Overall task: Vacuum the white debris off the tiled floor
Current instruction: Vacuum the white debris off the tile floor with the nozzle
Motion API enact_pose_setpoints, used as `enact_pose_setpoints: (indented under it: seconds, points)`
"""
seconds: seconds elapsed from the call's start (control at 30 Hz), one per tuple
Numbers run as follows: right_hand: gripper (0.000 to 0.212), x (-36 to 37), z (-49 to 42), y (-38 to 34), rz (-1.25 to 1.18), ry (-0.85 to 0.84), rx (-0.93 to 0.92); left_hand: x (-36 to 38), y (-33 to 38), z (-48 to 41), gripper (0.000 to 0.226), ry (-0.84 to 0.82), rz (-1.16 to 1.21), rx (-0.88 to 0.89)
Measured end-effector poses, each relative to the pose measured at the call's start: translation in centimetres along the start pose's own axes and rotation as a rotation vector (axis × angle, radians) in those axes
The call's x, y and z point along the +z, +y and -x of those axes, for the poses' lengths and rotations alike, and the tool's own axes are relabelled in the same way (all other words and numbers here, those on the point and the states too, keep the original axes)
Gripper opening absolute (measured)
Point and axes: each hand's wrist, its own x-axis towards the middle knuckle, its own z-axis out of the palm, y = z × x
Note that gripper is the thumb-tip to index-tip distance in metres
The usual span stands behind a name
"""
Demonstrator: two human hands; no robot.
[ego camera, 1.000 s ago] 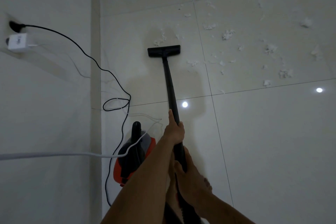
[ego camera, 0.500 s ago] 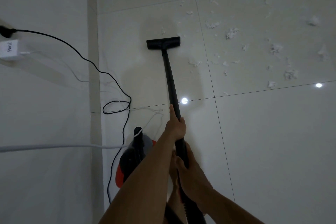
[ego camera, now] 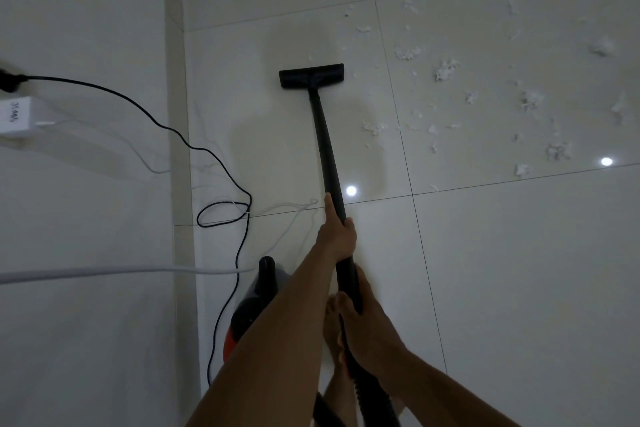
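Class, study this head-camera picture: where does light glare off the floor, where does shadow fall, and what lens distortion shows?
Head view: dim overall, two glare spots on the glossy tiled floor, one beside the vacuum wand, one by the white debris. Head view: soft shadow surrounds the floor nozzle. Head view: the skirting leans and bends, likely wide-angle distortion.

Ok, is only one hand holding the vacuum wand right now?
No, both grip the black wand: the left hand nearer the floor head, the right hand behind it.
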Motion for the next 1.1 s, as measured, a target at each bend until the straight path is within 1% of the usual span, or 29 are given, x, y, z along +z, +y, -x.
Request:
enact_pose_setpoints:
  seconds: [0.23,0.63,0.8,1.0,1.1]
  points:
    - [0.055,-0.1,-0.9,-2.8,-0.054,-0.018,-0.009,-1.5,1.6,-1.5,0.071,0.014,0.007,-0.007]
    - [0.052,-0.2,1.7,-4.8,-0.073,-0.023,0.005,-2.4,2.8,0.8,0.071,-0.011,0.025,-0.025]
    - [0.052,-0.3,1.1,-5.7,-0.026,-0.017,0.024,-2.7,3.4,0.7,0.069,-0.002,0.028,-0.027]
    - [0.056,-0.1,-0.1,-5.5,0.071,0.010,-0.023,-2.7,2.8,-0.9,0.068,0.001,0.037,-0.038]
    - [0.051,0.2,-0.1,-5.2,-0.017,-0.025,0.011,-2.6,2.3,-1.1,0.066,0.015,0.047,-0.029]
